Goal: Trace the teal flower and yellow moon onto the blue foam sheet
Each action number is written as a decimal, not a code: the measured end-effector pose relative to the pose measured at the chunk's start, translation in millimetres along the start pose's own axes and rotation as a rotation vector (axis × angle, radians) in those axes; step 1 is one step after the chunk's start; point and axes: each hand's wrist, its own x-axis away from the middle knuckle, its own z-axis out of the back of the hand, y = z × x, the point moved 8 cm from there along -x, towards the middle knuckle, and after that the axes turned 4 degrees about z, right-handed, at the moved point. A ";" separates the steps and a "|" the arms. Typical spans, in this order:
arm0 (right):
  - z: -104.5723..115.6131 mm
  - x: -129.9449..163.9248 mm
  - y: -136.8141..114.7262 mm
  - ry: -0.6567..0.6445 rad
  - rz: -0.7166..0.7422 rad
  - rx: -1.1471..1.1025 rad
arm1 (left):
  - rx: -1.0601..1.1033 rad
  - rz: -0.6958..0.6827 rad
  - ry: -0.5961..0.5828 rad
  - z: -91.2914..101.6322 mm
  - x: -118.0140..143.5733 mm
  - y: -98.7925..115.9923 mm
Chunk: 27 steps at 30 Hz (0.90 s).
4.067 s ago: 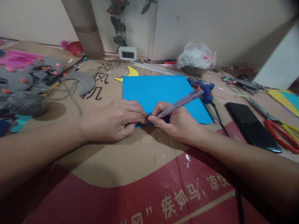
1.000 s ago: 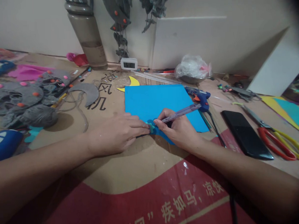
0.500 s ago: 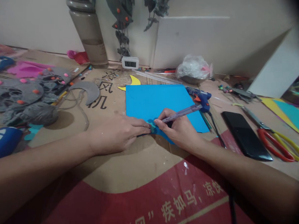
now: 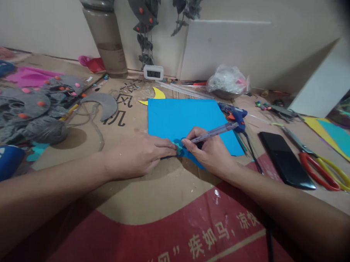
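A blue sheet point(image 4: 183, 115) of paper or foam lies on the cardboard. At its near edge sits a small teal cutout point(image 4: 179, 148), partly covered by fingers. My left hand point(image 4: 138, 154) has its fingers pressed together, the tips holding the cutout down against the sheet. Closed around a slim pen point(image 4: 214, 131), my right hand point(image 4: 206, 149) rests on the sheet with the pen slanting up to the right. Its writing tip is hidden by my fingers, right beside the cutout. A yellow crescent point(image 4: 159, 94) pokes out behind the sheet.
To the right are a blue glue gun point(image 4: 236, 116), a black phone point(image 4: 285, 159) and scissors point(image 4: 318, 171). Grey felt pieces point(image 4: 20, 103) and a grey crescent point(image 4: 106, 105) lie left. Behind stand a small clock point(image 4: 153, 73), a tall bottle point(image 4: 109, 49) and a plastic-covered bowl point(image 4: 227, 82).
The camera view has shifted very slightly. Both hands, the pen, the cutout and the blue sheet stay in nearly the same places.
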 end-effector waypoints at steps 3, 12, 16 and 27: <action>0.4 0.1 -0.1 0.006 -0.001 0.001 | 0.006 0.007 -0.007 -0.5 -0.2 -0.2; 1.4 -0.6 -1.1 0.012 0.010 0.037 | -0.008 0.004 -0.005 0.1 -0.4 0.0; -0.3 -1.0 -2.9 0.012 0.020 0.023 | -0.006 0.008 -0.005 -0.8 -0.4 -0.6; -2.0 -0.6 0.1 0.007 -0.002 0.012 | -0.031 -0.006 0.012 0.7 0.5 0.2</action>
